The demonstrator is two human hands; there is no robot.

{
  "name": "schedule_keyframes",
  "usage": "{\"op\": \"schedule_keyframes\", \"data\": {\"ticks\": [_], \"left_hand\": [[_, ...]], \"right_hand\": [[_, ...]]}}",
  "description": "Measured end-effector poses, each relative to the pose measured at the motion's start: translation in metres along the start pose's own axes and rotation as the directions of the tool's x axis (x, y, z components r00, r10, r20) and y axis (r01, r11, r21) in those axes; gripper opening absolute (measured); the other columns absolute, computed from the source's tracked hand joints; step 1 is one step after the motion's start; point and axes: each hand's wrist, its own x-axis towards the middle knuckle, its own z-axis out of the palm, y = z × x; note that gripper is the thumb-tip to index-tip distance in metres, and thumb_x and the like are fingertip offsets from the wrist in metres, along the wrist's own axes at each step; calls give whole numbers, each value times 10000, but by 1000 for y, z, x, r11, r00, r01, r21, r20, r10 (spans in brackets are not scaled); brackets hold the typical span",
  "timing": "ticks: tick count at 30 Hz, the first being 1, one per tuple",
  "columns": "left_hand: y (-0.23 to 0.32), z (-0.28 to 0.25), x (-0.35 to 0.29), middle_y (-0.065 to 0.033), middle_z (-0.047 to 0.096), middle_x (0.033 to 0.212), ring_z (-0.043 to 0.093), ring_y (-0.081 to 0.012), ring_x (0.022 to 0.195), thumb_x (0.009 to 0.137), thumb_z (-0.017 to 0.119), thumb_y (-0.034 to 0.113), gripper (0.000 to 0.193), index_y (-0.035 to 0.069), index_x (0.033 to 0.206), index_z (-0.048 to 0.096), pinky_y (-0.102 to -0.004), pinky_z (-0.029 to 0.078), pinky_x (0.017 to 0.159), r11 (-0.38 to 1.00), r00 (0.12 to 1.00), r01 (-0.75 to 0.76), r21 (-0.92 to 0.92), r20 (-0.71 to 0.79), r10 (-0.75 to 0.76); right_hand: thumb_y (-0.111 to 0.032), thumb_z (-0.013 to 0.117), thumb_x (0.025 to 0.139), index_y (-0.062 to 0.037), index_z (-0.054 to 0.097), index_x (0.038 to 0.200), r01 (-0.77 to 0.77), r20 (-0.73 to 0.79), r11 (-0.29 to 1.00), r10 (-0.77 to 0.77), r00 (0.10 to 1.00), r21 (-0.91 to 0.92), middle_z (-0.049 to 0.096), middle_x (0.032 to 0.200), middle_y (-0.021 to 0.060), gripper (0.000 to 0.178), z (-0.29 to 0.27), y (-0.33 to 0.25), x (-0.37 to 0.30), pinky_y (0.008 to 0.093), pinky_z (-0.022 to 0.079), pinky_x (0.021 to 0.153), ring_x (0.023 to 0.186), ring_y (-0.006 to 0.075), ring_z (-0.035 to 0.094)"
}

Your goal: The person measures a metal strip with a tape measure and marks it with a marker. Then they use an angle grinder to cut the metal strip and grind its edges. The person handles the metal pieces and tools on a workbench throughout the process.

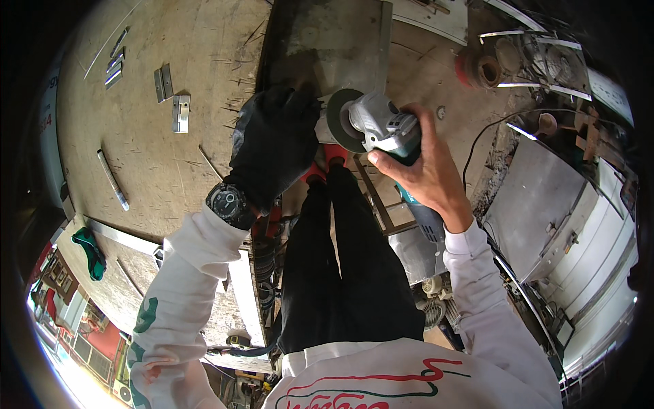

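Observation:
My right hand (436, 163) is bare and wrapped round the head of an angle grinder (388, 126). The grinder's teal and dark body hangs down below my wrist, and its thin round disc (346, 121) faces left. My left hand (272, 136), in a black glove with a dark watch at the wrist, is closed over the edge of the wooden workbench, beside the disc. Its fingers are curled away from view, so whatever they grip is hidden. A grey metal plate (334, 41) lies just beyond both hands.
On the wooden workbench (150, 157) at left lie two hinges (180, 113), several small metal strips (114, 68) and a marker-like stick (113, 180). A dark power cord (477, 146) runs at right, near metal sheets (535, 194) and scrap. My feet stand below the disc.

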Motion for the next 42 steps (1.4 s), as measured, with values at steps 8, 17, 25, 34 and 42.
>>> {"op": "schedule_keyframes", "data": {"ticks": [8,17,25,34,42], "left_hand": [[-1,-1,0,-125,621,1317,591,-370,1199,745,720,87,352,33,1092,703,-513,520,965,1000,999,-14,19,31,13],[-1,3,-5,-82,668,1348,590,-341,1269,808,775,137,404,98,1209,744,-503,503,1028,999,999,6,35,32,-7],[-4,10,-8,-42,672,1157,646,-320,1115,738,756,144,266,112,1002,736,-484,554,891,1000,985,15,-9,-171,-17],[-11,18,-11,-40,645,1122,632,-312,1112,713,756,145,258,127,968,725,-471,562,874,998,984,22,-62,-175,-32],[-8,23,-9,-29,634,1163,613,-299,1150,720,748,157,239,133,957,732,-460,563,901,999,984,43,1,-171,-42]], "right_hand": [[-304,928,844,-89,367,1506,-7,-40,1000,7,999,12,721,1159,229,895,23,18,-28,475,601,877,1049,392,754],[-399,943,815,-75,398,1491,153,-176,988,-144,974,37,743,1147,230,926,46,51,-41,487,631,858,1012,425,769],[-452,920,845,-54,464,1442,6,-24,997,-4,1000,80,758,1131,230,850,3,15,-15,459,602,892,1039,391,771],[-456,908,856,-41,475,1401,-54,39,998,54,998,-13,751,1103,235,811,-11,-10,14,448,582,880,999,389,757],[-415,899,867,-42,480,1394,-11,62,998,15,998,-59,751,1068,236,770,-18,-14,5,463,580,863,981,407,755]]}}
